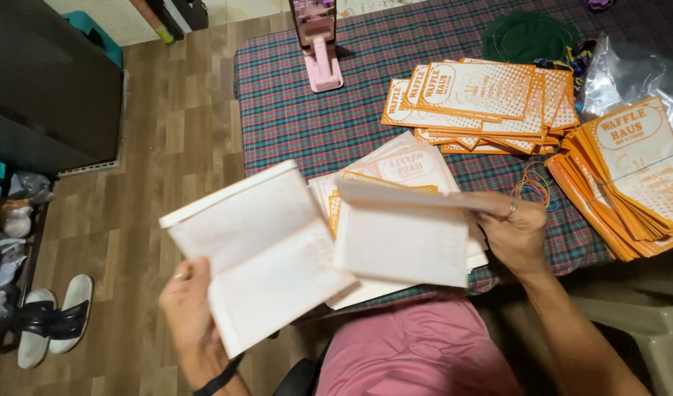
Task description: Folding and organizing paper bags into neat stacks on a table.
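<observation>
Left hand [193,315] fingers pinch a white paper bag [259,253] at lower centre; right hand [516,235] fingers clamp another bag [406,235]. Orange printed stacks [490,103] lie sorted upper right; a white pile [410,163] remains on the checked surface [300,117].

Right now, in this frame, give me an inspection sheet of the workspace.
Surface: table under plaid cloth.
Job's things: white paper bag in left hand; second white bag in right hand; white bag pile beneath.
Clutter: orange printed bag stacks, rubber bands, clear plastic, green cloth.
Grippers: both hands grip bags.
Cables: nothing seen.
Surroundings: pink stand, wood floor, sandals.
</observation>
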